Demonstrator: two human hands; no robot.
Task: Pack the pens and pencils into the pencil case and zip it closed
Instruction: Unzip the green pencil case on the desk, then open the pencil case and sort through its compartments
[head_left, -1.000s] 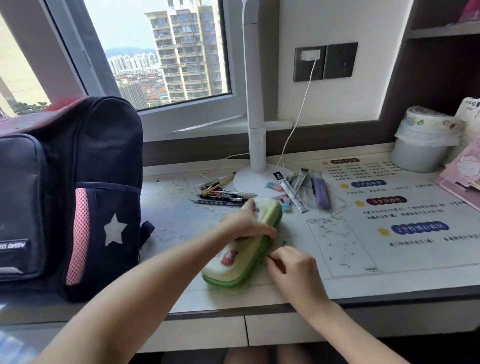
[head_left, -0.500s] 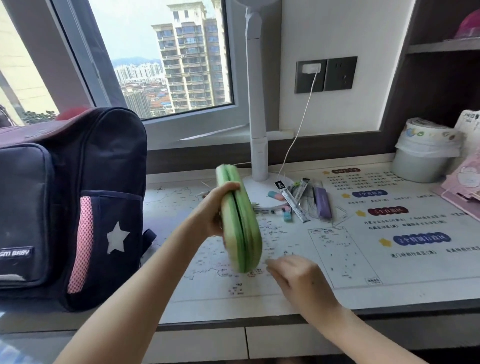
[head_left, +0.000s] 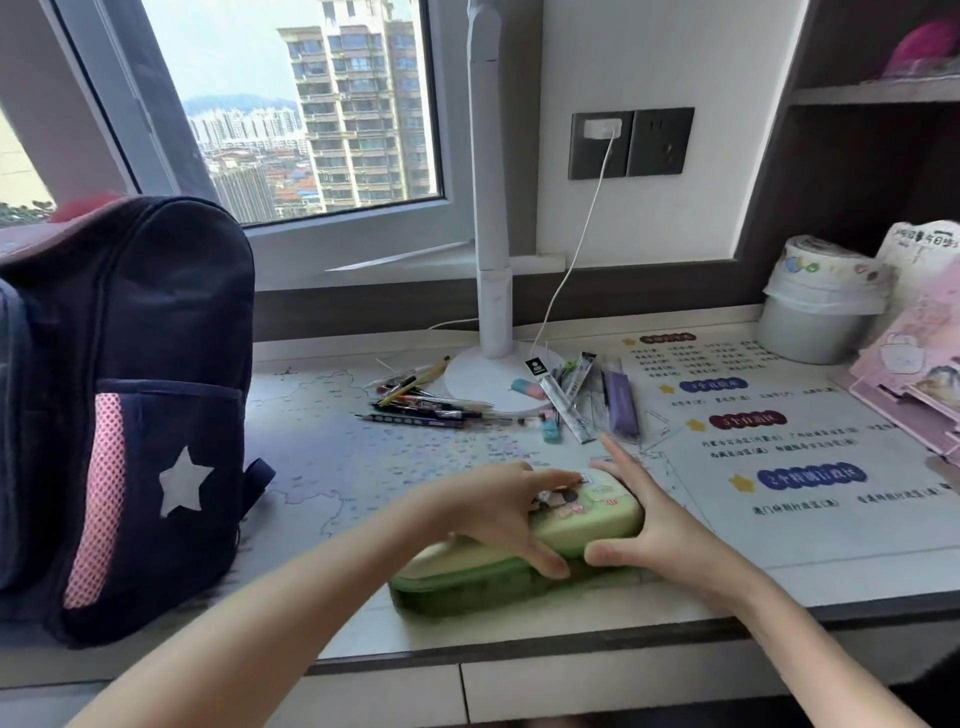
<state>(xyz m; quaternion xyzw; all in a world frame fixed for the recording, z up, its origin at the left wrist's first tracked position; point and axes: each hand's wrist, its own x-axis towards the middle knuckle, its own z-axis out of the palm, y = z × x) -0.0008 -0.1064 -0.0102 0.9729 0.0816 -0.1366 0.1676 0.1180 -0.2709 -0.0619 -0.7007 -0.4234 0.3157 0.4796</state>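
A green hard-shell pencil case (head_left: 587, 525) lies flat near the desk's front edge, its pale lid with a cartoon picture lifted a little from the darker base. My left hand (head_left: 498, 512) grips the lid from the left, thumb under its edge. My right hand (head_left: 649, 525) holds the case's right end, fingers spread over the corner. A loose bunch of pens and pencils (head_left: 426, 402) lies behind the case, by the lamp base. More stationery, with a purple pen (head_left: 621, 410), packaged refills (head_left: 558, 410) and erasers (head_left: 550, 431), lies to its right.
A dark backpack (head_left: 130, 405) with a white star stands at the left. A white desk lamp (head_left: 491, 332) and its cable stand behind the pens. A lined grey bin (head_left: 815, 322) and pink boxes (head_left: 914, 374) fill the right corner. A printed mat (head_left: 779, 467) covers the desk.
The case was lifted on edge by my left hand half a second ago; now it lies flat again nearer the front edge, both hands on it and the lid parted.
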